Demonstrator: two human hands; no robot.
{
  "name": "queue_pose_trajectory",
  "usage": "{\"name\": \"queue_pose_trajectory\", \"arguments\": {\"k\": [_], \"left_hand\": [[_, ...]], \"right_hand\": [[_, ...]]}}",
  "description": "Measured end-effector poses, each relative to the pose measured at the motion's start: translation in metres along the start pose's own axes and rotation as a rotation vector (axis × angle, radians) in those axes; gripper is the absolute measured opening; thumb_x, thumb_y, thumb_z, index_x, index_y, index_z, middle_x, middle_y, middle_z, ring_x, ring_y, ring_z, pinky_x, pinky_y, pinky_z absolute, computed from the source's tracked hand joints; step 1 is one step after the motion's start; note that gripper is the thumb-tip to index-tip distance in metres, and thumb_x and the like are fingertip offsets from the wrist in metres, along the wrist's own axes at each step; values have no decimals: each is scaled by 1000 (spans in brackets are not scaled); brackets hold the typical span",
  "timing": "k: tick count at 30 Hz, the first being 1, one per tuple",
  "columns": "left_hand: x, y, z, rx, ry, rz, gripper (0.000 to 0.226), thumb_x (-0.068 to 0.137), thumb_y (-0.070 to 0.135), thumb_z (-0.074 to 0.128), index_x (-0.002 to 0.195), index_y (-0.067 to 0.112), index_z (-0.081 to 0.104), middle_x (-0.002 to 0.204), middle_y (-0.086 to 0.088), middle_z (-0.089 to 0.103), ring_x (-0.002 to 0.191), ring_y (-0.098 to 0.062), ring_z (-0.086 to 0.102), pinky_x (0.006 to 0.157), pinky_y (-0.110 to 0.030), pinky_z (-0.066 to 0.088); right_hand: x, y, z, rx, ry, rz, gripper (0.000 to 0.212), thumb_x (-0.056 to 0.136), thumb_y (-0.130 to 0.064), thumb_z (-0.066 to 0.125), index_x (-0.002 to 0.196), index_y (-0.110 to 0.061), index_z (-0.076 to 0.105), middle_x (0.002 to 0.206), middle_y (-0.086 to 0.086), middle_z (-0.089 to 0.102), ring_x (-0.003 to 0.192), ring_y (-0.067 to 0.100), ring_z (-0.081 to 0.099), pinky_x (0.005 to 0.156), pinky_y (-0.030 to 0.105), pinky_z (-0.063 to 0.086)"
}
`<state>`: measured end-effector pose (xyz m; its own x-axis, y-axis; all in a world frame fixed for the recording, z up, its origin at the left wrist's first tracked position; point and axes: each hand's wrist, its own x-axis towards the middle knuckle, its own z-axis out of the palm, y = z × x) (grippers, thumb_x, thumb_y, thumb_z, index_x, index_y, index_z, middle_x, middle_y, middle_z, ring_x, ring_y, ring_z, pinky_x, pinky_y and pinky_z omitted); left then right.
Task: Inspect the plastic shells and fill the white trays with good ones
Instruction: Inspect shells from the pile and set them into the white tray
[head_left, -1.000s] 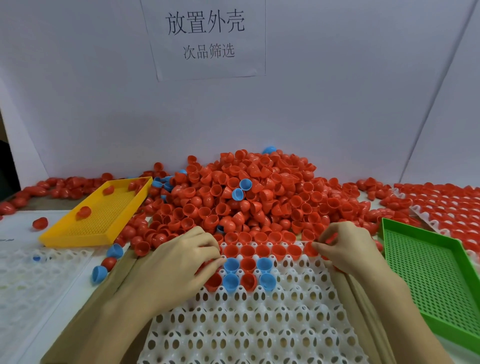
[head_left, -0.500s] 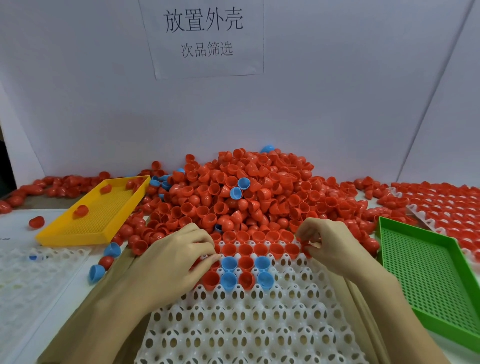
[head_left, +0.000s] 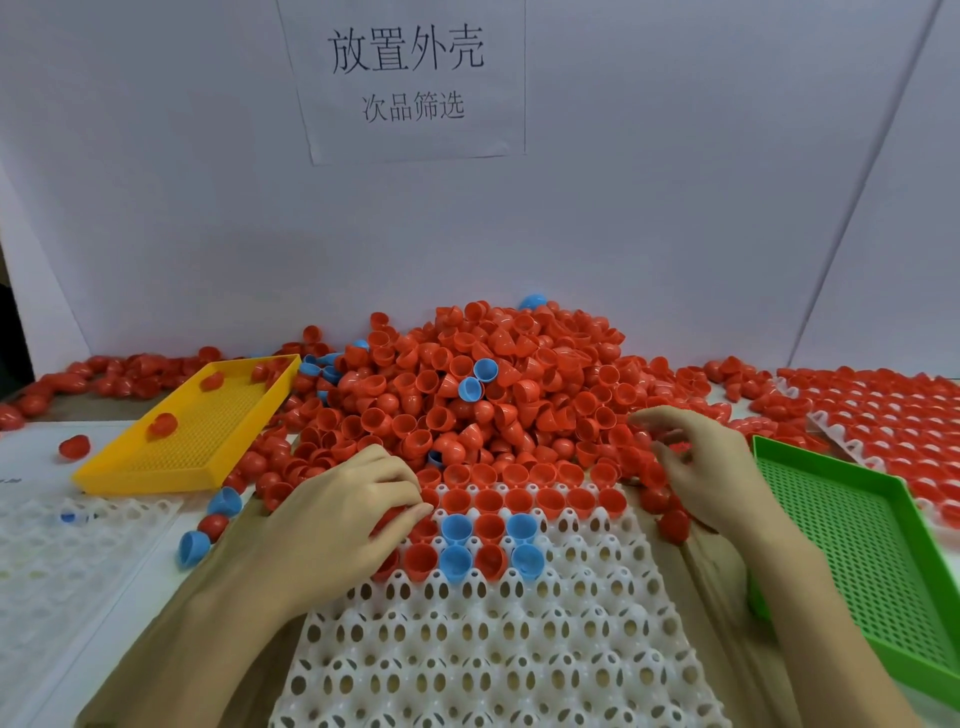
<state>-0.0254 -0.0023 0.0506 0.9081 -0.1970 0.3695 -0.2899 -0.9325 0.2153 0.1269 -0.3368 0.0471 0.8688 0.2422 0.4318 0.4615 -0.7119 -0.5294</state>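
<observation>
1. Left hand (head_left: 343, 525) – palm down on the left edge of the white tray (head_left: 493, 649), fingers curled over red shells; what they pinch, if anything, cannot be told.
2. Tray's far rows filled with red shells, four blue shells (head_left: 457, 528) among them, just right of the left fingertips.
3. Shell pile (head_left: 483, 395) heaped behind the tray.
4. Right hand (head_left: 706, 478) – raised off the tray's right corner, fingers loosely spread, holding nothing; half a second ago curled at the row's end.
</observation>
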Motion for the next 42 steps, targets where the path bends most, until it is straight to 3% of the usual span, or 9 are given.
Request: {"name": "queue_pose_trajectory", "arguments": {"k": [2, 4, 10, 15, 24, 28, 31, 36, 42], "left_hand": [[0, 0, 0, -1, -7, 8, 18, 100, 36, 64, 102, 27, 80, 103, 23, 64, 102, 5, 56, 74, -6, 46], [0, 0, 0, -1, -8, 11, 17, 100, 35, 64, 103, 27, 80, 104, 22, 64, 102, 5, 56, 74, -4, 45], [-1, -1, 1, -8, 10, 22, 20, 101, 37, 61, 104, 29, 79, 105, 23, 63, 103, 6, 54, 76, -6, 47], [-1, -2, 1, -7, 26, 24, 17, 100, 35, 64, 102, 29, 80, 103, 23, 64, 102, 6, 55, 76, -7, 48], [0, -3, 0, 25, 63, 45, 15, 98, 34, 67, 100, 27, 81, 100, 23, 65, 99, 3, 58, 78, -13, 53], [0, 0, -2, 50, 103, -7, 15, 96, 33, 69, 98, 25, 81, 98, 19, 67, 96, 0, 61, 77, -21, 58], [2, 5, -5, 33, 154, -68, 13, 96, 30, 69, 98, 24, 81, 97, 20, 66, 96, 0, 60, 80, -21, 57], [7, 29, -3, -512, 221, -225, 17, 95, 37, 68, 110, 40, 74, 104, 22, 73, 107, 1, 66, 92, -16, 53], [9, 52, 2, -1570, -227, -445, 56, 95, 58, 63, 142, 32, 46, 131, -5, 71, 119, -32, 69, 97, -46, 59]], "right_hand": [[0, 6, 10, -95, -146, 24, 57, 94, 8, 61, 136, -30, 65, 144, -3, 58, 134, 18, 53, 115, 43, 45], [-1, 9, 20, -171, -288, 61, 58, 95, 5, 61, 140, -32, 63, 154, -1, 49, 146, 26, 41, 122, 46, 35], [0, 15, 35, -158, -89, 81, 38, 93, -5, 71, 121, -30, 75, 105, -7, 59, 100, 17, 57, 89, 32, 51], [1, 21, 34, -143, -3, 96, 37, 90, -5, 74, 118, -30, 74, 100, -5, 60, 93, 19, 61, 86, 37, 54], [1, 15, 31, -36, 144, 108, 25, 91, -14, 77, 113, -25, 79, 94, -6, 63, 77, 1, 56, 71, 15, 41], [-1, 3, 21, 72, 248, 42, 26, 90, -9, 77, 112, -23, 80, 96, -5, 65, 82, 0, 61, 77, 18, 48], [-6, -18, 14, 152, 303, -48, 29, 89, -10, 77, 113, -27, 78, 99, -7, 66, 87, 2, 64, 79, 10, 50], [-20, -75, 16, 343, 134, -165, 33, 87, -16, 75, 114, -36, 75, 107, -18, 68, 97, 1, 65, 87, 17, 56], [-49, -121, 36, 430, -219, -380, 28, 92, -16, 76, 114, -33, 79, 110, -18, 67, 99, 7, 68, 86, 19, 55]]}}
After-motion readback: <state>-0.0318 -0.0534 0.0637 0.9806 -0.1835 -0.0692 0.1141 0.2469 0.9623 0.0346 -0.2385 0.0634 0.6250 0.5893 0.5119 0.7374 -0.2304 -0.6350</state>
